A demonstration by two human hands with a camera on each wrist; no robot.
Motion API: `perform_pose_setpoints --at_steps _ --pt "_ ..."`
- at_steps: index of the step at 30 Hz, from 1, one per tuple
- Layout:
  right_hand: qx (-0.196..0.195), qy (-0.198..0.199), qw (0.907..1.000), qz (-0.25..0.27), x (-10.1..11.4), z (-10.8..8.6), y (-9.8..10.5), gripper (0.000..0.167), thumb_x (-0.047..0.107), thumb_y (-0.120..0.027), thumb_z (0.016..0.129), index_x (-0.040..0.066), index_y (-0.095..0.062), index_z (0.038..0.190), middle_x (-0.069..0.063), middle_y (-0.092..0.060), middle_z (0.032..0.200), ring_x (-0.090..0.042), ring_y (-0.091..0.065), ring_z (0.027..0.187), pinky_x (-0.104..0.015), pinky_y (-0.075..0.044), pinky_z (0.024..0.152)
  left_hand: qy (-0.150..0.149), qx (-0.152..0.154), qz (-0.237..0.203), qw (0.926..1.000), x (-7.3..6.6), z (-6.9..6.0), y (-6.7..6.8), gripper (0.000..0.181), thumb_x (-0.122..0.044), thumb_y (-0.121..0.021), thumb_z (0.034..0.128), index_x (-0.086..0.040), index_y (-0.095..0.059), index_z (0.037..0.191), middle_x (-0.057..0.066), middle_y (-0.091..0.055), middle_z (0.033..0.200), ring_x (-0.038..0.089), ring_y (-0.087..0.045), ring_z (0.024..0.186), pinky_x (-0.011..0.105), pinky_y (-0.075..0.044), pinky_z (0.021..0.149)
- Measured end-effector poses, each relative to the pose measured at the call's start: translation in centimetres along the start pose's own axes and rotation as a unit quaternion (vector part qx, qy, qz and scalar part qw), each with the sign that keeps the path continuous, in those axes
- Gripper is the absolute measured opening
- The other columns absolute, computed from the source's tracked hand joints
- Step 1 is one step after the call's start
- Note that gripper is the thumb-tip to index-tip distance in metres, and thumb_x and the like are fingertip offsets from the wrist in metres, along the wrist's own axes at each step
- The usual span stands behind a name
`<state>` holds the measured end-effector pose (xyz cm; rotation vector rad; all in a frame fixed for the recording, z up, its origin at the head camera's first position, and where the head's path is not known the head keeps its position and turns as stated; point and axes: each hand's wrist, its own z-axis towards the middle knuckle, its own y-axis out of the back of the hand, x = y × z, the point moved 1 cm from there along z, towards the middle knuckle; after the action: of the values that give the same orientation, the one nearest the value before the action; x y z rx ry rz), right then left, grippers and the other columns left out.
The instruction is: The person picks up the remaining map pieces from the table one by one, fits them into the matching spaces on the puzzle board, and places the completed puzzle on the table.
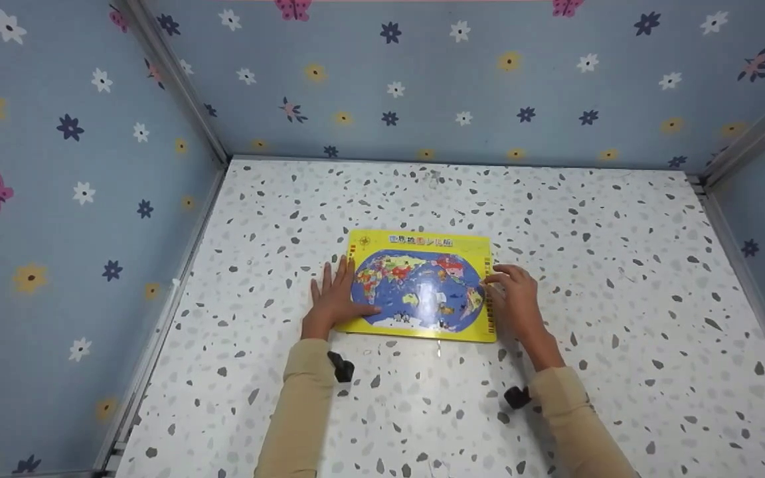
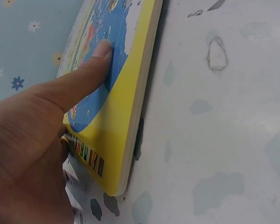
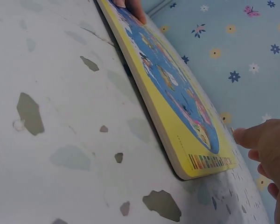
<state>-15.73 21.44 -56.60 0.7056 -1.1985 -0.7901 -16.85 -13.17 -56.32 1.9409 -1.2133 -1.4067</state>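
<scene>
A yellow world map board (image 1: 416, 318) with a thick pale edge lies flat on the table, its heading at the far side. The left hand (image 1: 335, 304) rests at its left edge, fingers spread and fairly straight. Its thumb (image 2: 84, 77) lies across the printed blue sea in the left wrist view. By the right edge is the right hand (image 1: 517, 295), its fingers bent and the thumb tip close to the board. In the right wrist view, something tiny shows at that thumb's tip (image 3: 242, 136); whether it is held is unclear.
The white speckled table (image 1: 276, 212) spreads around the board. Blue flowered panels (image 1: 422, 79) stand behind and at both sides. A small black device (image 1: 341, 367) sits by the left wrist, another black device (image 1: 517, 397) by the right wrist.
</scene>
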Motion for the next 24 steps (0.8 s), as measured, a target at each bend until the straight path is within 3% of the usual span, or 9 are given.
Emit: perform_pose_setpoints --at_steps 14,24 --pt "0.054 -0.008 0.9985 -0.002 0.1 0.4 -1.3 0.014 0.021 -0.063 0.093 0.011 -0.07 0.101 -0.009 -0.057 0.127 -0.03 -0.044 0.127 -0.052 -0.025 0.112 0.004 0.002 -0.006 1.0 0.1 0.1 0.0 0.123 -0.061 -0.076 0.0693 -0.019 0.002 0.155 0.0 0.011 0.162 0.029 0.018 0.147 0.056 0.014 0.116" --pt "0.049 -0.001 0.9987 0.013 0.0 0.3 -1.6 0.013 0.022 -0.064 0.093 0.018 -0.072 0.102 -0.006 -0.057 0.128 -0.029 -0.043 0.128 -0.051 -0.026 0.112 0.003 0.0 -0.014 0.9999 0.0 0.1 0.0 0.121 -0.059 -0.076 0.0697 -0.019 0.0 0.155 0.0 0.01 0.162 0.029 0.018 0.147 0.056 0.014 0.116"
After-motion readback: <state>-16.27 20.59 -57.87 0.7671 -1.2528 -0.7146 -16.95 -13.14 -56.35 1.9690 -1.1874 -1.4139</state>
